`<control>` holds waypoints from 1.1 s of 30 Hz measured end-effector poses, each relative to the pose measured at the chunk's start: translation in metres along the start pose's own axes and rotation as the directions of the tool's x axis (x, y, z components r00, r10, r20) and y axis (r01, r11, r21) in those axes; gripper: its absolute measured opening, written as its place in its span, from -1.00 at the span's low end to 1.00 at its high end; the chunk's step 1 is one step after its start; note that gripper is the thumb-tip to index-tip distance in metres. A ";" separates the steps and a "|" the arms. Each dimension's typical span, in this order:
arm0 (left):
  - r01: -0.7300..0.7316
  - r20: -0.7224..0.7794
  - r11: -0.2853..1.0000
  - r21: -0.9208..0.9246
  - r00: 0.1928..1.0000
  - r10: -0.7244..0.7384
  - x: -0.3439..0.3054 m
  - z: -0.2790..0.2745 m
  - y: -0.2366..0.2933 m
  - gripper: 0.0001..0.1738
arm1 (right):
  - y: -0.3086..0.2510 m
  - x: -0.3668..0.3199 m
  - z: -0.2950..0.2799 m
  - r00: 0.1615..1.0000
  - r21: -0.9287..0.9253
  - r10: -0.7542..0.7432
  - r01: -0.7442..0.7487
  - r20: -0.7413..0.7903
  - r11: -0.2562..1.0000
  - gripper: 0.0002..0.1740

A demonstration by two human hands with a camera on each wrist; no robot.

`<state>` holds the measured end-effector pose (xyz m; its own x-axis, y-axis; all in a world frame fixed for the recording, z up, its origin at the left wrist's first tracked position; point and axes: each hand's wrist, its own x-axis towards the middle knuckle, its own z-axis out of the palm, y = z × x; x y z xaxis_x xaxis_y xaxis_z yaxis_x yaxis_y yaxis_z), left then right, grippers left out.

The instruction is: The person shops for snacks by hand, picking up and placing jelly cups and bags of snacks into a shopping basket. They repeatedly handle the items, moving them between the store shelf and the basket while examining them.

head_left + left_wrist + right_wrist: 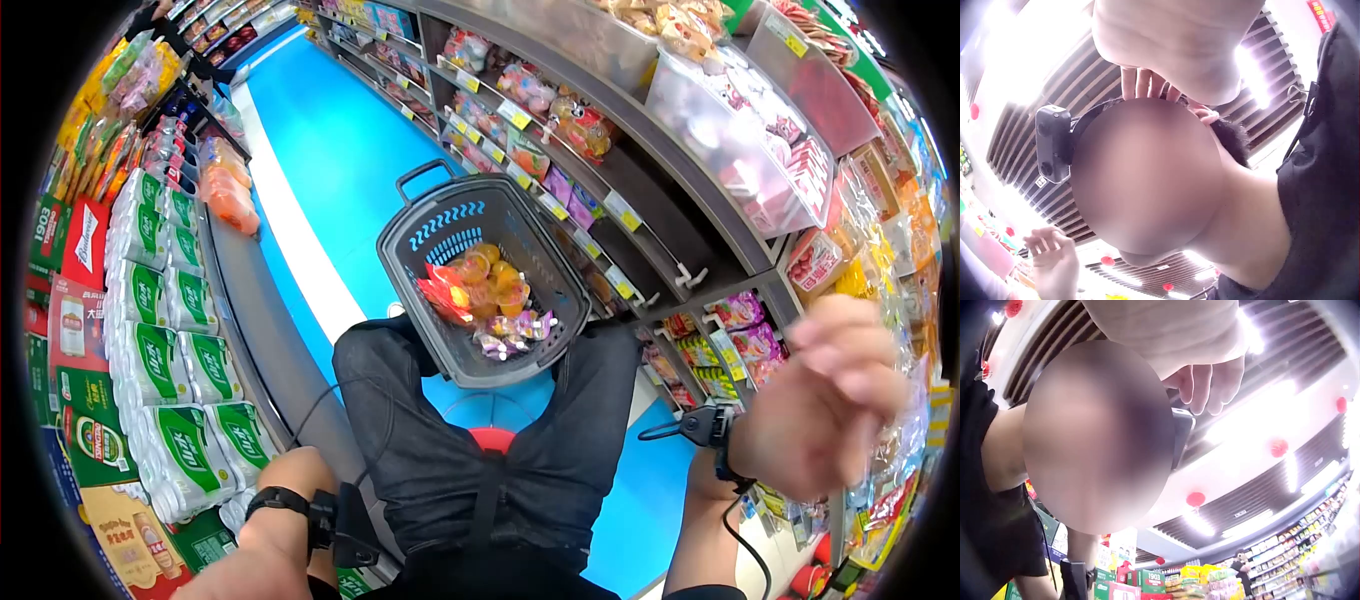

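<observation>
My left hand [245,568] is at the bottom left of the head view, mostly cut off. In the left wrist view its fingers [1142,84] reach the hair beside the head-worn camera [1054,145], holding nothing visible. My right hand [828,405] is raised at the right, blurred, with loosely bent fingers and nothing seen in them. The right wrist view shows its fingers hanging near a dark device edge [1183,434] by the head. Between my knees stands a dark grey basket [408,325], holding orange round items [490,280], a red packet [440,292] and small purple-wrapped pieces [515,333].
Shelves of packaged sweets [580,125] and clear bins [740,140] line the right side. Shrink-wrapped bottle packs [150,360] and beer cartons [90,240] are stacked at the left. A blue floor strip [320,120] runs along the aisle. Another person [1242,572] stands far off.
</observation>
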<state>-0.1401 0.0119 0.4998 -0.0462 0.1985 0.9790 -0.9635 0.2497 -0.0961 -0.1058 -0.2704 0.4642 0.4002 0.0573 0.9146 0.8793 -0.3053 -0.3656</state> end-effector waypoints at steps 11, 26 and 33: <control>0.479 0.174 0.749 0.457 0.778 -0.604 0.019 -0.007 -0.061 -0.83 | -0.002 0.019 -0.023 0.977 -0.254 -0.208 0.211 0.039 0.944 -0.63; 0.423 0.470 0.495 0.759 0.171 -0.866 -0.073 -0.021 -0.291 -0.85 | 0.011 0.034 -0.091 0.945 -0.699 0.283 -0.091 0.164 0.709 -0.66; 0.350 0.479 0.503 0.790 0.161 -0.863 -0.077 -0.015 -0.285 -0.86 | -0.037 -0.005 -0.141 0.927 -0.754 0.370 -0.203 0.057 0.624 -0.67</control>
<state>0.1422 -0.0603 0.4488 0.6980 -0.6373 0.3265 -0.7094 -0.5533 0.4365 -0.1763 -0.3939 0.4978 0.7115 -0.0055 0.7027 0.2730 -0.9192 -0.2837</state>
